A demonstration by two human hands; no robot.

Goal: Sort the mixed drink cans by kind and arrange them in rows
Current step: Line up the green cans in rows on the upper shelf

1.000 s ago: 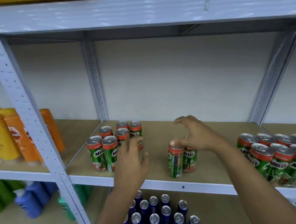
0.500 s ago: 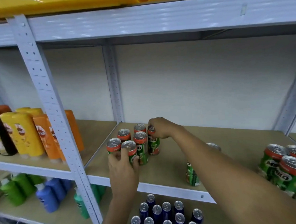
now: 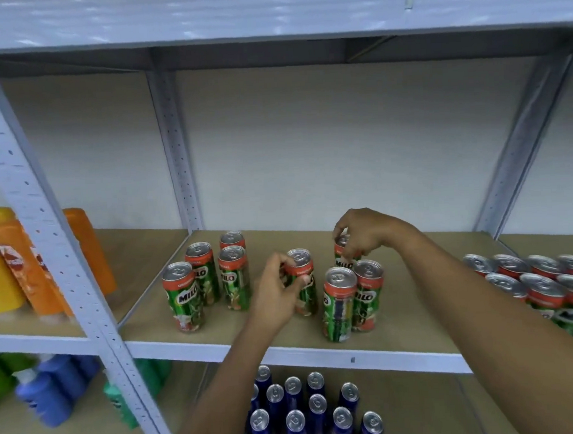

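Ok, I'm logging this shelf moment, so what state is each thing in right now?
Left hand: grips an upright Milo can.
Right hand: pinches the top of another Milo can.
Four Milo cans at left: upright, untouched.
Two Milo cans in front: upright, side by side.
Blue cans on the lower shelf: upright, grouped.
Orange bottles: leaning.

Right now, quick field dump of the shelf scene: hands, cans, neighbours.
left hand: grips a Milo can near its top
right hand: grips the top of a rear Milo can
left cluster: four Milo cans, upright
front pair: two Milo cans, upright, side by side
right cluster: more Milo cans at frame edge
lower shelf: blue cans, upright
left bay: orange and yellow bottles
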